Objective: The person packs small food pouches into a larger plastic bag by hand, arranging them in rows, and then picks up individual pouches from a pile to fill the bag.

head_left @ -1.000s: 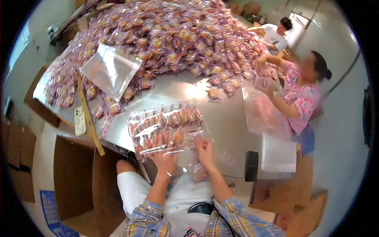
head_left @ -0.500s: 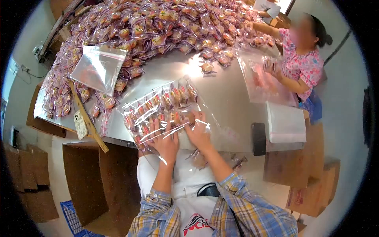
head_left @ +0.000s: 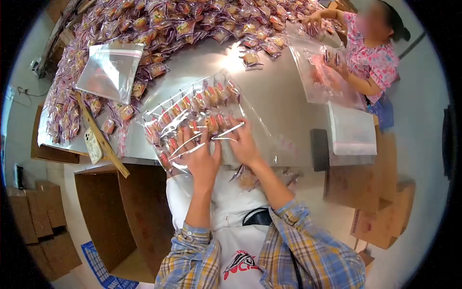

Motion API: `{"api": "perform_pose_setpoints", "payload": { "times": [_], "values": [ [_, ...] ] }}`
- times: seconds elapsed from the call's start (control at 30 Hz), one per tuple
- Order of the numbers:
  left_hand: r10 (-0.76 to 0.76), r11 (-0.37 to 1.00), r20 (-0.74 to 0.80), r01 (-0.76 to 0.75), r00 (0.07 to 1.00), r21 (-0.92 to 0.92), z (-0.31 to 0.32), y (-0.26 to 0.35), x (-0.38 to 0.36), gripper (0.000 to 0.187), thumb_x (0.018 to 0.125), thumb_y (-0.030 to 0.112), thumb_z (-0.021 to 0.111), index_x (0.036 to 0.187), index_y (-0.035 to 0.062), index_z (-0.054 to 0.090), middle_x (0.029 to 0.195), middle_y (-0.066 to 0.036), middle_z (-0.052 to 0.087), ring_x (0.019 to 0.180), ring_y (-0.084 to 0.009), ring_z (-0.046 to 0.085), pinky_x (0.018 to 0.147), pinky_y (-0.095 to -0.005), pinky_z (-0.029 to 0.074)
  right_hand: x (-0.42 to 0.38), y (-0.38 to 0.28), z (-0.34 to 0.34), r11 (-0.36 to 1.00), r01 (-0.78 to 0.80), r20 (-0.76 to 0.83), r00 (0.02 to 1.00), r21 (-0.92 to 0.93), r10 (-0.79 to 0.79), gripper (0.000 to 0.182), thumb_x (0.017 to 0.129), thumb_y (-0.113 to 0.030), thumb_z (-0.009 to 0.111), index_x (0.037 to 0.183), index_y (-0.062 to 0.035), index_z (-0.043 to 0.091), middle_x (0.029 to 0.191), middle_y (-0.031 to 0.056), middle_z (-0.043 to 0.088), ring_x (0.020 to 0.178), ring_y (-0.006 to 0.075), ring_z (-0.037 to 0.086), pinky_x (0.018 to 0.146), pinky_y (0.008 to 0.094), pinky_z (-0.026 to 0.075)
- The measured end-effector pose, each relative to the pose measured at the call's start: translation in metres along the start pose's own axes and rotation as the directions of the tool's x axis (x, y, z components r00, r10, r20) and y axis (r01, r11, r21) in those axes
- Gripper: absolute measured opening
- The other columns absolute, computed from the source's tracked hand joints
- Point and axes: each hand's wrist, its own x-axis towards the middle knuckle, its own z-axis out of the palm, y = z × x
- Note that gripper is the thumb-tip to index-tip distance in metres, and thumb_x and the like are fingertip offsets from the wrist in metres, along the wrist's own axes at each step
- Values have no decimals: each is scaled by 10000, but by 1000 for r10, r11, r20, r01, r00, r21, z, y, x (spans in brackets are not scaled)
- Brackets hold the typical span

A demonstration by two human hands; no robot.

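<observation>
A large clear plastic bag (head_left: 257,139) lies flat near the table's front edge, with individually wrapped small cakes (head_left: 211,95) in slanting rows inside. My left hand (head_left: 201,156) rests with fingers spread on the front row of cakes. My right hand (head_left: 244,144) reaches to that row's right end, fingers stretched out against the wrapped cakes. Bright glare lines of the film cross the fingers of both hands, so the film seems to lie over them. Below my right wrist, another wrapped cake (head_left: 248,178) shows by the table edge.
A big heap of wrapped cakes (head_left: 192,24) covers the table's back and left. Clear bags (head_left: 108,72) lie on the heap; a bag stack (head_left: 353,130) and dark phone (head_left: 319,149) lie right. A person (head_left: 370,53) handles cakes there. Cardboard boxes (head_left: 103,216) stand below.
The view has shifted slightly, so the table sits higher in it. My hands stay on the front row, the fingers moving only a little. The other person's raised hand has shifted over the heap.
</observation>
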Motion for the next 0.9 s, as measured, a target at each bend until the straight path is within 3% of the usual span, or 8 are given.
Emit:
{"api": "perform_pose_setpoints", "payload": {
  "times": [0.1,0.23,0.27,0.33,0.47,0.57,0.77,0.9],
  "values": [
    [117,992,58,-119,991,31,-6,7,8,494,862,360,757,1335,228,704,1492,-113,579,1448,-355,450,1159,-748,91,-1,-15,-7,978,-168,162,976,122,147,619,984,-182,690,1536,-6,472,1359,213,509,1205,333,596,997,397,517],
    [221,973,103,-227,970,44,-9,15,22,365,919,312,716,1270,217,739,1364,-54,689,1351,-326,542,1143,-771,101,-7,-13,-4,942,-63,71,997,330,42,701,984,-238,695,1568,12,398,1397,222,526,1196,328,604,1019,404,502],
    [205,978,85,-208,975,23,-6,13,22,327,913,313,728,1223,214,759,1353,-44,693,1341,-317,546,1148,-752,121,-19,-34,-24,855,-378,261,918,355,298,711,959,-255,721,1544,7,414,1434,231,521,1223,373,576,1055,466,467],
    [206,978,34,-206,978,15,8,8,19,270,907,316,746,1152,210,785,1342,-25,695,1333,-300,548,1155,-721,148,-44,-46,-37,999,-32,192,981,35,25,693,919,-254,758,1500,-13,467,1444,221,521,1231,384,563,1054,488,448],
    [199,979,2,-199,980,51,11,4,15,227,903,318,757,1098,209,797,1342,6,695,1339,-272,537,1159,-691,166,-83,-73,-70,872,423,457,844,-245,-281,690,815,-250,821,1417,-52,547,1425,184,537,1218,378,559,1017,496,437],
    [181,983,21,-181,983,29,12,8,14,231,897,298,766,1110,215,793,1350,18,689,1357,-268,518,1168,-678,148,-110,-56,-76,806,408,465,865,-430,-189,697,762,-250,831,1383,-66,574,1374,148,572,1208,321,569,991,433,445],
    [195,980,21,-195,981,28,14,2,11,268,883,281,785,1148,239,785,1359,26,681,1375,-275,505,1185,-664,110,-129,-25,-72,914,219,404,912,-340,-69,637,779,-156,824,1358,-47,582,1312,152,607,1138,313,617,951,392,513],
    [184,982,38,-185,982,41,12,0,11,269,916,297,755,1179,242,774,1356,30,683,1370,-266,509,1186,-657,113,-115,-53,-59,970,-206,108,975,131,192,529,877,-114,784,1346,-1,569,1288,194,614,1088,294,654,940,381,544]
  ]
}}
